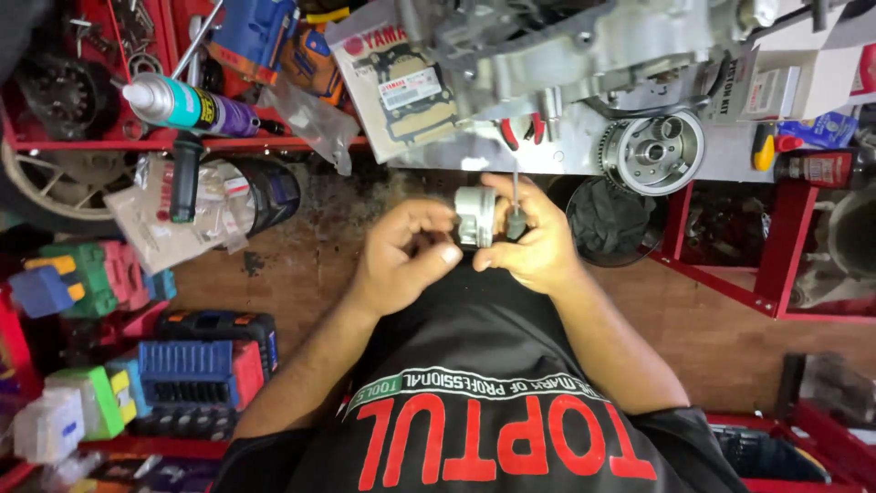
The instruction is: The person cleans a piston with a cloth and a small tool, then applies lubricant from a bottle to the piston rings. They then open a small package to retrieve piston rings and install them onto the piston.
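Below the desk (584,155) edge, going left to right, our left hand (401,256) pinches the near side of a small grey piston (474,216), grip narrow on it. Our right hand (534,242) clasps the piston's other side and a thin metal pick (516,196). Judging by this, fitting is underway; the engine crankcase (584,46) and flywheel rotor (655,151) lie untouched above.

We had one view only, from the camera worn on the head, looking steeply down the person's chest. It sat close above the left hand (401,251) and right hand (534,242), with the worktop (584,151) just beyond them.
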